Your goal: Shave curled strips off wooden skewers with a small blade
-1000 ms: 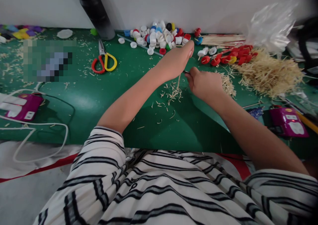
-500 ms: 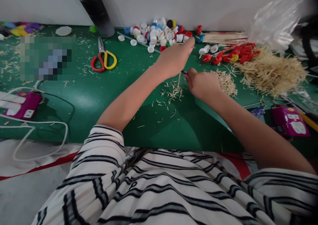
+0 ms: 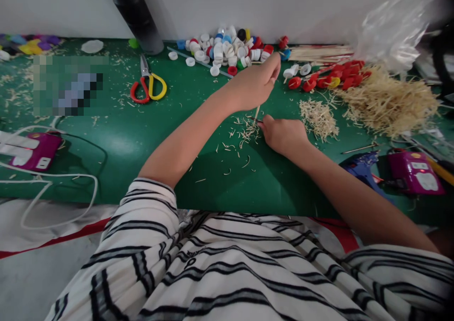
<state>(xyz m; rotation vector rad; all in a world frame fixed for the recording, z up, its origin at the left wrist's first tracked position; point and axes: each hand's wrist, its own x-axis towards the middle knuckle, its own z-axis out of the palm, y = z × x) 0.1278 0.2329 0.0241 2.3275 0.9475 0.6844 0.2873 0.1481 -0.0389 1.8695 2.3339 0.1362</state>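
So the left hand point(image 3: 253, 85) is curled tight around one thin wooden stick point(image 3: 257, 109), dead center-ish, lower end poking out above some shavings point(image 3: 248, 132). The right hand point(image 3: 284, 136) is clamped on one small dark blade point(image 3: 256, 119) right by that end. One pair of scissors point(image 3: 151, 85) sits upper left, plus uncountable bottle caps point(image 3: 230, 50) top center.

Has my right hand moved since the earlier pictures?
Yes. Your right hand has moved toward you and slightly left, judged against the small pile of wood shavings, which now shows more fully.
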